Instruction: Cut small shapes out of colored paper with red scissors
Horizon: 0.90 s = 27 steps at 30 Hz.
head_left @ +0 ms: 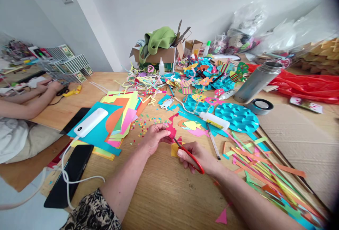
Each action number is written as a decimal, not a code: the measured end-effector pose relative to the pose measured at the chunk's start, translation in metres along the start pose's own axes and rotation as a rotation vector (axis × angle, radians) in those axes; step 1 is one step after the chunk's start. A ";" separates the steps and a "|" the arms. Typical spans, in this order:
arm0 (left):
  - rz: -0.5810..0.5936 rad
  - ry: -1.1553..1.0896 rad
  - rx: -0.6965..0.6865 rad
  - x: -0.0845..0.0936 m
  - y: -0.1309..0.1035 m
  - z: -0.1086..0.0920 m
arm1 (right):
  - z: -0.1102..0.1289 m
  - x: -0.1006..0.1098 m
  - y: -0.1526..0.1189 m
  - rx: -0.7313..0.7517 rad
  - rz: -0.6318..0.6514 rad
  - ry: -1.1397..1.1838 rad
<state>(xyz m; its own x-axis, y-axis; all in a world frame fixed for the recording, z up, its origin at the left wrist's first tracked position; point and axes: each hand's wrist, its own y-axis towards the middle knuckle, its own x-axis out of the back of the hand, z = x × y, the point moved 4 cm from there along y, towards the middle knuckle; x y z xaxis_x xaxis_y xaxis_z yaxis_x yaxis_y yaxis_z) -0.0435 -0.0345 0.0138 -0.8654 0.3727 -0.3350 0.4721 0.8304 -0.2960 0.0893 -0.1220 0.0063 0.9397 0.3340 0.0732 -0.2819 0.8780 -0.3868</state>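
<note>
Between the thumb and fingers of my left hand (156, 138) is a piece of dark pink paper (172, 129). My right hand (197, 157) grips red-handled scissors (194, 161), whose blades reach to the paper's lower edge. Under the blades lies a yellow paper scrap (174, 150). Small coloured paper bits (143, 127) are scattered on the table left of the paper. Just beyond my hands lie a yellow paper fish (193, 125), a white glue bottle (215, 121) on its side and a pen (213, 141).
Coloured paper sheets (116, 117) are stacked at left under a white power bank (91, 122), beside a black phone (69, 177). Paper strips (267, 166) spread at right. A metal flask (256, 81) stands behind two blue scaled discs (235, 117). Another person's hands (49, 86) are at far left.
</note>
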 end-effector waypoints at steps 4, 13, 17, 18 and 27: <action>0.003 0.010 -0.009 0.000 0.000 0.000 | -0.001 0.000 0.000 -0.005 0.008 -0.004; 0.025 0.055 -0.008 0.000 -0.002 0.000 | 0.000 0.000 -0.001 0.002 0.036 -0.010; 0.029 0.061 -0.016 -0.001 -0.002 -0.001 | -0.002 0.000 0.000 0.015 0.058 -0.005; 0.034 0.063 -0.017 -0.001 -0.002 -0.001 | -0.002 0.000 0.000 0.017 0.061 -0.007; 0.035 0.061 -0.011 -0.001 -0.002 -0.001 | -0.003 0.000 0.001 0.019 0.070 -0.006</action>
<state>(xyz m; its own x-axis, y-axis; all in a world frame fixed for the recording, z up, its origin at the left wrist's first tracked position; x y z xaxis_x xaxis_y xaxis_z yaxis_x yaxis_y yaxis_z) -0.0432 -0.0360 0.0152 -0.8570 0.4263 -0.2893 0.5010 0.8205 -0.2751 0.0895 -0.1220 0.0031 0.9166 0.3964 0.0518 -0.3503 0.8588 -0.3737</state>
